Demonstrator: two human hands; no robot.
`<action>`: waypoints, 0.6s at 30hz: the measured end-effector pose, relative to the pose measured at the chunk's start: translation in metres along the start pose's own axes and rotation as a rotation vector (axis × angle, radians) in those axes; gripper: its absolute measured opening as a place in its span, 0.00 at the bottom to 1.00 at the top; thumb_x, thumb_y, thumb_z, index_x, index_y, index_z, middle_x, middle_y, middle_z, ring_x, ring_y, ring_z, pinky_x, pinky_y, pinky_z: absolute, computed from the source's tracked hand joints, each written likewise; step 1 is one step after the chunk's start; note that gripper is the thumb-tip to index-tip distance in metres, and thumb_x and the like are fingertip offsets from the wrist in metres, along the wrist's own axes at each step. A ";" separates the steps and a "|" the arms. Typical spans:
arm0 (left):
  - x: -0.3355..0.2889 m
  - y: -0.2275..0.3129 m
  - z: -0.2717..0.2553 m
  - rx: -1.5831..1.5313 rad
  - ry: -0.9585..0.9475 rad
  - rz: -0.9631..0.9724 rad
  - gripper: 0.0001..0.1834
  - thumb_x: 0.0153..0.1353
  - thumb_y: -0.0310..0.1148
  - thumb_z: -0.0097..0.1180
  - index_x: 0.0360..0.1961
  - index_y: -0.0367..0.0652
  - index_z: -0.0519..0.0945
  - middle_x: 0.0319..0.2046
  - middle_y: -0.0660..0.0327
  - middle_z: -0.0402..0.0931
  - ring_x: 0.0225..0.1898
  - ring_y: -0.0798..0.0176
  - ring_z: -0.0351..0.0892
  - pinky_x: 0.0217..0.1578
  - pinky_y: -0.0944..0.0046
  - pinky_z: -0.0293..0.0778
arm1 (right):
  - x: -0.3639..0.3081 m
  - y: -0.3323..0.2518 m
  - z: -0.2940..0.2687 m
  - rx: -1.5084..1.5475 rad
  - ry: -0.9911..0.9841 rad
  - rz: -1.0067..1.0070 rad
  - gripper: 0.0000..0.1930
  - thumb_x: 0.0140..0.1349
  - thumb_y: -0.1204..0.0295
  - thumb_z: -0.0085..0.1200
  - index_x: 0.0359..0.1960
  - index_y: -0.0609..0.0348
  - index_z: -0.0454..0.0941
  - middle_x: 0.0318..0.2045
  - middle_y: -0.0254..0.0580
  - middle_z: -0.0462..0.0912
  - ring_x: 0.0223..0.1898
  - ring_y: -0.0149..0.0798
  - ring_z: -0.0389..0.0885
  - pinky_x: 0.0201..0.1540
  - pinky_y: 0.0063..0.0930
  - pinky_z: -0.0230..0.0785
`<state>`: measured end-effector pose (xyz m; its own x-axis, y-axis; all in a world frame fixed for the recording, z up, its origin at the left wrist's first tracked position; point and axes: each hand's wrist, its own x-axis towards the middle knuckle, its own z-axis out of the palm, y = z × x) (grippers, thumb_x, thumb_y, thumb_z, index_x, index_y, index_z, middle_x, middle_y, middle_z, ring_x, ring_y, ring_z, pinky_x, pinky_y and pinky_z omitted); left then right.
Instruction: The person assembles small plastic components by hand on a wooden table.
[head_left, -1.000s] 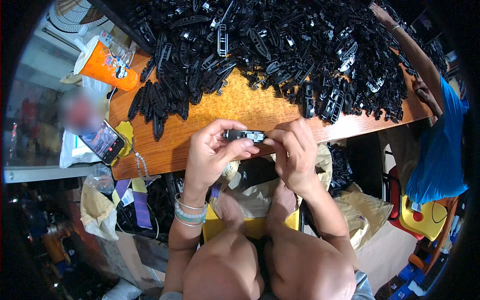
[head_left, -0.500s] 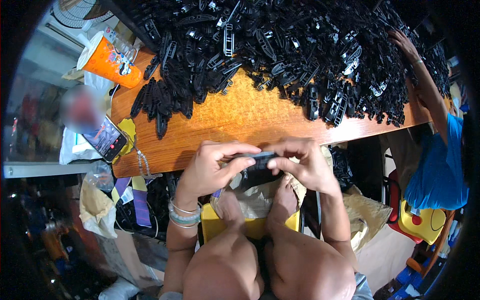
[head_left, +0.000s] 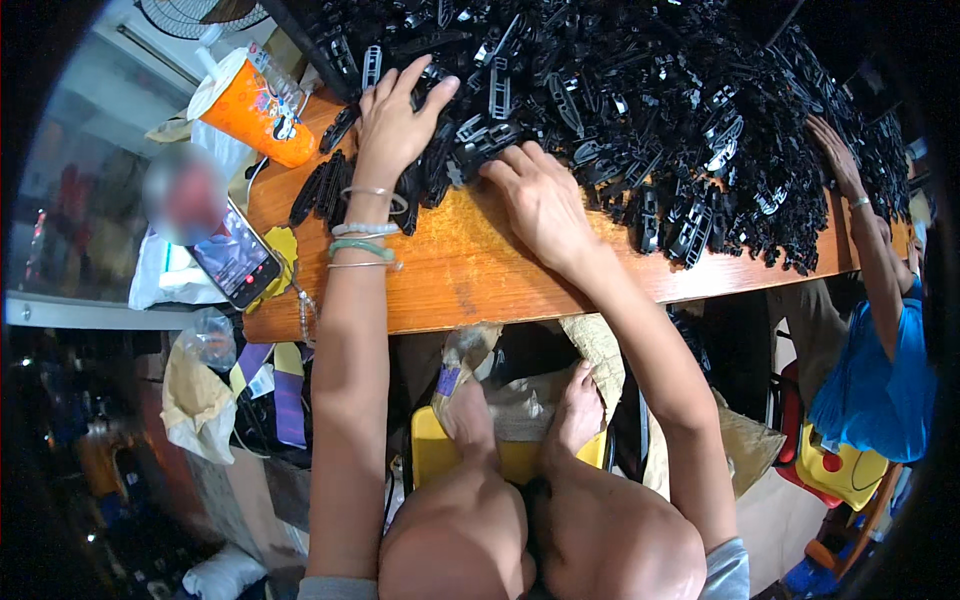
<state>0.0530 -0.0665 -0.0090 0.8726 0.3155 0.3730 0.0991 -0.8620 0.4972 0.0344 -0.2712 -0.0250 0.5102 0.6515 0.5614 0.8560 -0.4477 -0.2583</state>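
On black clips [head_left: 600, 90], both hands outstretched.

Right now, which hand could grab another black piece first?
Probably the right hand: its fingertips already touch a part at the pile's near edge. The left hand lies flat, fingers spread, on the pile.

Black plastic parts [head_left: 620, 90], orange wooden table [head_left: 470, 270], orange patterned cup [head_left: 250, 100].

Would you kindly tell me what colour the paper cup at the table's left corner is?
The paper cup is orange with small printed pictures and a white rim, seen in the head view.
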 end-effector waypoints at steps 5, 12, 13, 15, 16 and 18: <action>-0.030 0.001 0.007 0.095 -0.003 0.054 0.29 0.59 0.58 0.48 0.58 0.57 0.71 0.64 0.53 0.59 0.66 0.40 0.51 0.61 0.40 0.51 | -0.020 -0.010 -0.005 0.038 -0.006 -0.028 0.09 0.48 0.76 0.58 0.32 0.60 0.75 0.33 0.40 0.74 0.37 0.43 0.71 0.40 0.34 0.67; -0.064 0.027 0.002 0.077 -0.022 0.167 0.25 0.58 0.47 0.55 0.56 0.54 0.73 0.62 0.54 0.62 0.62 0.38 0.56 0.60 0.40 0.55 | -0.057 -0.029 -0.018 0.131 -0.034 -0.024 0.11 0.47 0.77 0.59 0.34 0.60 0.74 0.33 0.40 0.74 0.35 0.44 0.72 0.38 0.34 0.67; -0.068 0.031 0.001 0.075 -0.026 0.167 0.25 0.58 0.47 0.55 0.56 0.54 0.73 0.62 0.54 0.62 0.62 0.38 0.56 0.60 0.40 0.55 | -0.060 -0.028 -0.018 0.155 -0.010 -0.028 0.10 0.48 0.78 0.58 0.33 0.61 0.74 0.32 0.41 0.74 0.34 0.45 0.72 0.37 0.35 0.68; -0.074 0.035 0.000 0.069 -0.011 0.183 0.25 0.58 0.46 0.55 0.56 0.53 0.73 0.62 0.53 0.63 0.62 0.37 0.55 0.60 0.41 0.54 | -0.066 -0.032 -0.025 0.183 -0.025 0.021 0.10 0.48 0.80 0.58 0.33 0.61 0.74 0.32 0.42 0.75 0.34 0.45 0.73 0.37 0.35 0.68; -0.075 0.033 0.001 0.067 -0.012 0.182 0.25 0.58 0.46 0.55 0.56 0.53 0.73 0.62 0.53 0.63 0.62 0.37 0.55 0.60 0.41 0.54 | -0.069 -0.033 -0.027 0.211 -0.039 0.070 0.10 0.48 0.82 0.57 0.34 0.62 0.74 0.32 0.43 0.75 0.35 0.45 0.73 0.37 0.35 0.68; -0.077 0.031 -0.002 0.065 0.013 0.223 0.24 0.58 0.46 0.55 0.56 0.53 0.74 0.61 0.53 0.64 0.61 0.37 0.56 0.60 0.40 0.53 | -0.072 -0.034 -0.029 0.246 -0.001 0.087 0.10 0.48 0.83 0.58 0.33 0.63 0.74 0.32 0.43 0.75 0.34 0.46 0.73 0.36 0.35 0.68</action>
<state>-0.0121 -0.1166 -0.0214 0.8703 0.1186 0.4781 -0.0647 -0.9347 0.3495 -0.0341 -0.3202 -0.0342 0.5824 0.6178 0.5284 0.8036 -0.3396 -0.4887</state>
